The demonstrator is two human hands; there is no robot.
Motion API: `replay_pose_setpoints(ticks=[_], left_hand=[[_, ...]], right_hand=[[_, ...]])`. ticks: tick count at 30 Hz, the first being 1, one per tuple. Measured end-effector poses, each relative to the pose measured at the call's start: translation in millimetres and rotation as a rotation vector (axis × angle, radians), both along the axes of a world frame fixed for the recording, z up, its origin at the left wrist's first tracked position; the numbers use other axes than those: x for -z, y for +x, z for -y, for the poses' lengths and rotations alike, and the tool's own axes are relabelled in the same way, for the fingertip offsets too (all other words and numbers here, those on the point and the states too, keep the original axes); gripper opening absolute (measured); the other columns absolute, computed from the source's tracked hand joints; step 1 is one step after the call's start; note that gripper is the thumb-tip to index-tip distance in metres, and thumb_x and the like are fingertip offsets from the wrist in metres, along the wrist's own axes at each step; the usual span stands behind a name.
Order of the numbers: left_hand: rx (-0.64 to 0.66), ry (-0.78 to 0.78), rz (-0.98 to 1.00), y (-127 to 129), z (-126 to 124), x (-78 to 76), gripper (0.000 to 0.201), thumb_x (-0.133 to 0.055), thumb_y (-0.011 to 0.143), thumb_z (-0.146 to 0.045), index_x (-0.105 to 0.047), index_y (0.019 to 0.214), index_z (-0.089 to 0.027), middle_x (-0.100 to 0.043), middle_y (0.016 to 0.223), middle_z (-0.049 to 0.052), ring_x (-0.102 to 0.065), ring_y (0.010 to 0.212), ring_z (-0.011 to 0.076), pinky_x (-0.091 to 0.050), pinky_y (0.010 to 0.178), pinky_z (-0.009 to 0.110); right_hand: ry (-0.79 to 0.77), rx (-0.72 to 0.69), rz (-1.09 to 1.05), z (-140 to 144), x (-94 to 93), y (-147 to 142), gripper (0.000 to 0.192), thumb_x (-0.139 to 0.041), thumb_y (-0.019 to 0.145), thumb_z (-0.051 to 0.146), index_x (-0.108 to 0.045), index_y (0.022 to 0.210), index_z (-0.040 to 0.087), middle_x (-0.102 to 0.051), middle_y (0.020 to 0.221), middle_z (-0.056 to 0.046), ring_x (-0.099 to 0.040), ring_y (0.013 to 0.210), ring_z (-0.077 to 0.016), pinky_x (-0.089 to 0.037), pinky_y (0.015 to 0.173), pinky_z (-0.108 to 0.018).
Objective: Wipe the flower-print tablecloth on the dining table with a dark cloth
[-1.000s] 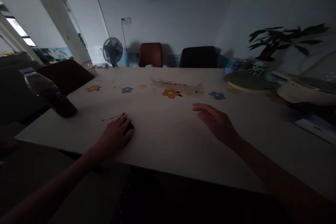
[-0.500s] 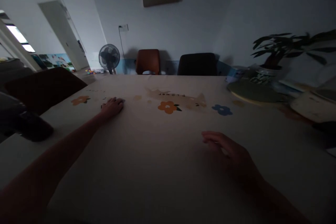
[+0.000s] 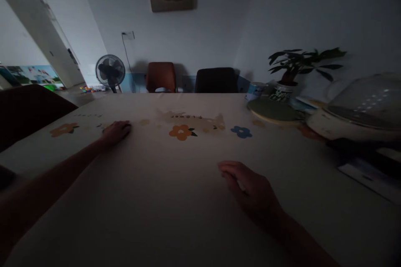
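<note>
A pale tablecloth printed with flowers covers the table before me. At the left, my left hand rests palm down on it, fingers stretched out, beside an orange printed flower. Nothing shows under that hand. My right hand is on its side, low over or on the cloth, right of the middle. Its fingers curl together, with the thumb near their tips and a small gap inside the loop. I see no object in it. Nearest beyond it are a blue printed flower and another orange flower.
On the right stand a potted plant, a round green board, a can and a clear-domed container. Dark and white items lie nearer. Chairs and a fan stand beyond the table.
The view has turned right, so the table and room sit further left, and more of the domed container shows. The right hand's fingers look slightly more closed. The left hand keeps its place on the cloth.
</note>
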State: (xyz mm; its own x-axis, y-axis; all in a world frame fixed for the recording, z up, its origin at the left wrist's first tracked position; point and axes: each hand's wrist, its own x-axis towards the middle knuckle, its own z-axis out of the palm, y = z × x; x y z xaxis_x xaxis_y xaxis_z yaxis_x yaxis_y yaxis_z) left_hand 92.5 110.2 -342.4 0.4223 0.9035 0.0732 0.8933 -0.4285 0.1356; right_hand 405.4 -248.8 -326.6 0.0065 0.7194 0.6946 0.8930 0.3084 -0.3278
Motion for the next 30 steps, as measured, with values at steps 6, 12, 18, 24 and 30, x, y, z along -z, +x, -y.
replay_pose_setpoints(ticks=[6, 12, 18, 24, 30], left_hand=[[0.494, 0.019, 0.038, 74.0, 137.0, 14.1, 0.062, -0.051, 0.088, -0.058, -0.052, 0.142, -0.029, -0.044, 0.152, 0.008, -0.036, 0.142, 0.0312, -0.03, 0.117, 0.048], [0.609, -0.112, 0.345, 145.5, 195.3, 3.6, 0.025, -0.053, 0.086, -0.034, -0.071, 0.099, -0.021, -0.066, 0.115, 0.01, -0.055, 0.111, 0.0269, -0.041, 0.105, 0.045], [0.395, -0.261, 0.582, 214.8, 179.1, -28.4, 0.028, -0.044, 0.09, -0.028, -0.067, 0.101, -0.015, -0.064, 0.082, 0.008, -0.057, 0.065, 0.0148, -0.048, 0.066, 0.028], [0.367, -0.429, 0.76, 306.6, 197.5, -56.3, 0.037, -0.05, 0.094, -0.047, -0.065, 0.087, -0.013, -0.051, 0.06, 0.0, -0.042, 0.046, 0.0089, -0.033, 0.047, 0.023], [0.373, -0.467, 0.806, 351.8, 207.2, -68.7, 0.038, -0.056, 0.096, -0.045, -0.063, 0.078, -0.011, -0.055, 0.066, 0.0, -0.05, 0.059, 0.0097, -0.042, 0.057, 0.023]], right_hand=[[0.058, -0.053, -0.007, 5.4, -2.7, -5.8, 0.02, -0.043, 0.098, 0.017, -0.062, 0.097, 0.021, -0.072, 0.096, -0.002, -0.07, 0.083, -0.0117, -0.053, 0.065, -0.018], [0.105, 0.126, -0.181, 5.2, -3.4, 14.5, 0.024, -0.044, 0.092, 0.029, -0.066, 0.092, 0.02, -0.072, 0.094, -0.005, -0.068, 0.07, -0.0145, -0.051, 0.056, -0.023], [0.119, 0.364, -0.407, -4.4, -0.2, 39.8, 0.036, -0.041, 0.086, 0.042, -0.067, 0.088, 0.018, -0.071, 0.082, -0.007, -0.066, 0.065, -0.0188, -0.05, 0.061, -0.029], [0.145, 0.444, -0.523, -8.4, -2.6, 52.4, 0.038, -0.04, 0.082, 0.043, -0.067, 0.087, 0.017, -0.068, 0.072, -0.007, -0.066, 0.067, -0.0214, -0.05, 0.066, -0.033], [0.194, 0.452, -0.739, -3.4, -9.8, 62.1, 0.035, -0.042, 0.078, 0.044, -0.065, 0.084, 0.017, -0.067, 0.071, -0.005, -0.065, 0.06, -0.0203, -0.049, 0.059, -0.031]])
